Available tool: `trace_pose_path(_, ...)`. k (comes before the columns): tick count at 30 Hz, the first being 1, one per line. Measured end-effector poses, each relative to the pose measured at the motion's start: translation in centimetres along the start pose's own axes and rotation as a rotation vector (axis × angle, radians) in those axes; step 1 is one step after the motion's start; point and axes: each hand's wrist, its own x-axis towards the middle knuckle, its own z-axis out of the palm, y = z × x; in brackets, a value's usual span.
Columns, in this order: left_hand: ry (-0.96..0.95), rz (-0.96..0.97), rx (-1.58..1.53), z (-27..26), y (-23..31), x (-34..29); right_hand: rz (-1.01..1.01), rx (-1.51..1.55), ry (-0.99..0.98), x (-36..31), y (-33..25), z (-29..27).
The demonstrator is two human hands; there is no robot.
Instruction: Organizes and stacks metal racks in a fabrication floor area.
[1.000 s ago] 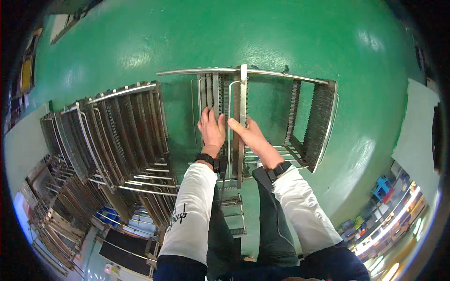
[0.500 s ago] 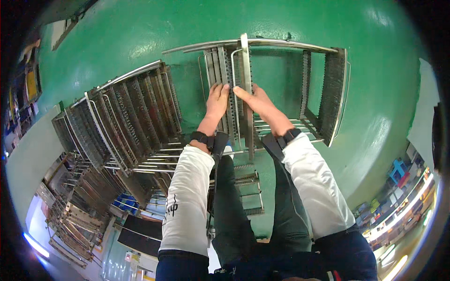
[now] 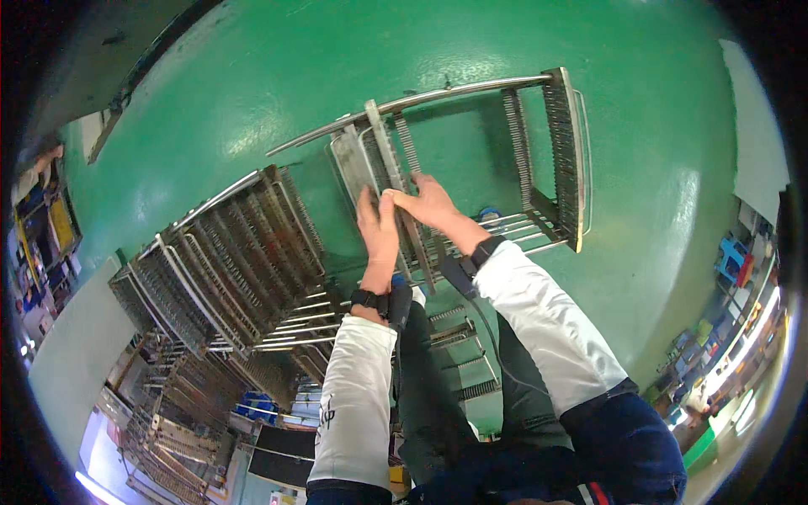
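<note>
A metal rack (image 3: 471, 87) of rods and toothed side panels stands on the green floor in front of me. Toward its left end several panels sit close together across the rods. My left hand (image 3: 376, 231) is closed around the left panel (image 3: 347, 156) of this group, fingers partly hidden behind it. My right hand (image 3: 431, 204) grips the upright metal panel (image 3: 385, 147) just beside it, thumb on the left side and fingers over the right. The two thumbs nearly meet. Black bands with small dark devices circle both wrists.
A second rack (image 3: 227, 252) packed with dark toothed panels stands to the left, with more metal racks (image 3: 189, 396) behind it at lower left. The first rack's toothed end panel (image 3: 566, 160) is at right. Small rack parts (image 3: 459, 337) lie near my legs. Shelving (image 3: 724, 337) lines the far right.
My view has turned, so the racks appear tilted and shifted left. The hands have come closer together, and the right panel sits nearer the left one.
</note>
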Motion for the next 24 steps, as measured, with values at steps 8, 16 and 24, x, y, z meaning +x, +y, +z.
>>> trace_pose_path(8,0.207,-0.023,0.059,0.3,0.1,-0.3,-0.291,-0.446,0.953,-1.7,8.5,-22.7)
trace_pose_path(16,0.235,0.127,0.278,-2.3,0.6,-1.0,-0.066,-0.385,0.787,-1.0,10.5,-22.0)
trace_pose_path(24,0.298,0.116,0.345,-1.3,-1.1,-0.9,0.059,-0.226,0.681,-1.1,11.0,-22.3)
